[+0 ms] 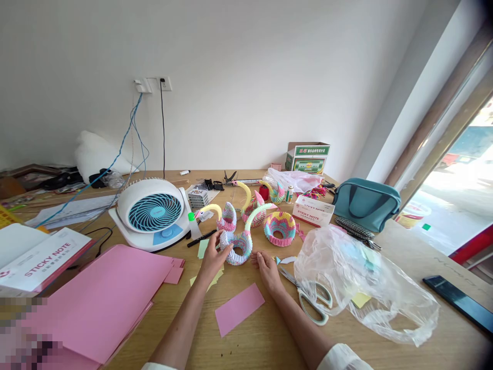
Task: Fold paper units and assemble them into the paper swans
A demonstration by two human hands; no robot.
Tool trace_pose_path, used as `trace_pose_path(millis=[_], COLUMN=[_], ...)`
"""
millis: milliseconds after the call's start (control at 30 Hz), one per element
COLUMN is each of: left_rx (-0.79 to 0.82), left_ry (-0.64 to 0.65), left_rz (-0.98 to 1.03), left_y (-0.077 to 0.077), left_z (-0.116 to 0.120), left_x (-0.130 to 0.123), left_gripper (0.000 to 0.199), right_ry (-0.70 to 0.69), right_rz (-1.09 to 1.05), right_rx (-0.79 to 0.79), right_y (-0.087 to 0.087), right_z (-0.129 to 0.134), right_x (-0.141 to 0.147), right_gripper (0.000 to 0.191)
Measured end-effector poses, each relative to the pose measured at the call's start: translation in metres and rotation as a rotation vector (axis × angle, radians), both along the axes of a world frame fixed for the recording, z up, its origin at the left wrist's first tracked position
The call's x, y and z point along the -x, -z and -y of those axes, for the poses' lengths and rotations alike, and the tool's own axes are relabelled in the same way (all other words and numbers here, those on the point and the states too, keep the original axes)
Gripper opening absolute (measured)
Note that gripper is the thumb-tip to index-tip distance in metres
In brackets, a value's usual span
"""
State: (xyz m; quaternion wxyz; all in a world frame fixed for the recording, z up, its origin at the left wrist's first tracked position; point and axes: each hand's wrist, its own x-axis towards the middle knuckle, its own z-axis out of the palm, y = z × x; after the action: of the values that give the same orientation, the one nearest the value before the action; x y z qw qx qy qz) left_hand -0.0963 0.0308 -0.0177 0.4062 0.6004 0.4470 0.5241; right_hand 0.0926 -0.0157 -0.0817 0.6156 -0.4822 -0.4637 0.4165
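Touching the front paper swan (238,251), the left hand (213,255) has its fingers (227,246) curled against the swan's side, though I cannot tell whether they are gripping it or only resting there. The right hand (267,271) lies open on the table (250,352), palm down, just beside that swan and empty.

That swan stands near the table's middle, with three more swans behind it, making four with necks. One folded ring body (279,228) with no neck sits just to the right. Behind the left hand stand one glue bottle (193,226) and one black marker (202,238), both next to one white fan (152,213).

One pink strip (239,308) lies below the hands, and one pair of scissors (313,303) lies right of the right hand, partly under one clear plastic bag (365,282). Farther right sit one teal bag (365,203) and one sticky-note box (313,210). One cardboard box (308,158) stands at the back. A stack of pink sheets (96,298) covers the table's left front, with one sticky-note pack (38,259) at its far edge.
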Motion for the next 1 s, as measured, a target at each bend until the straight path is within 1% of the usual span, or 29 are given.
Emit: trace_pose_path(millis=[233,400,500,567,633,733,800,900,1000], left_rx=[-0.051,-0.069,-0.085,-0.096,-0.091,-0.066,-0.054,-0.038,-0.030], left_ry=[-0.026,0.038,0.031,-0.012,-0.084,-0.210,-0.258,-0.264,-0.216], left_rz=[0.024,0.047,0.020,-0.001,-0.022,-0.055,-0.069,-0.072,-0.046], left_y=[0.003,-0.005,-0.007,-0.002,0.008,0.027,0.035,0.036,0.030], left_z=[-0.007,-0.028,-0.037,-0.036,-0.028,-0.012,-0.006,-0.010,-0.027], left_x=[0.000,0.000,-0.002,-0.004,-0.007,-0.009,-0.009,-0.010,-0.015], left_gripper=[0.055,0.047,0.045,0.046,0.049,0.049,0.047,0.041,0.034], right_ry=[0.017,0.060,0.079,0.083,0.086,0.076,0.041,-0.048,-0.099], right_rz=[-0.032,-0.081,-0.085,-0.070,-0.043,0.028,0.097,0.214,0.323], right_rx=[-0.008,0.023,0.033,0.038,0.037,0.008,-0.035,-0.115,-0.180], right_y=[0.001,0.001,-0.001,-0.003,-0.006,-0.016,-0.024,-0.035,-0.042], right_z=[-0.001,-0.002,0.000,0.000,-0.004,-0.018,-0.030,-0.043,-0.042], right_x=[0.001,-0.001,-0.004,-0.006,-0.009,-0.014,-0.016,-0.019,-0.020], right_gripper=[0.046,0.049,0.046,0.043,0.039,0.034,0.035,0.034,0.024])
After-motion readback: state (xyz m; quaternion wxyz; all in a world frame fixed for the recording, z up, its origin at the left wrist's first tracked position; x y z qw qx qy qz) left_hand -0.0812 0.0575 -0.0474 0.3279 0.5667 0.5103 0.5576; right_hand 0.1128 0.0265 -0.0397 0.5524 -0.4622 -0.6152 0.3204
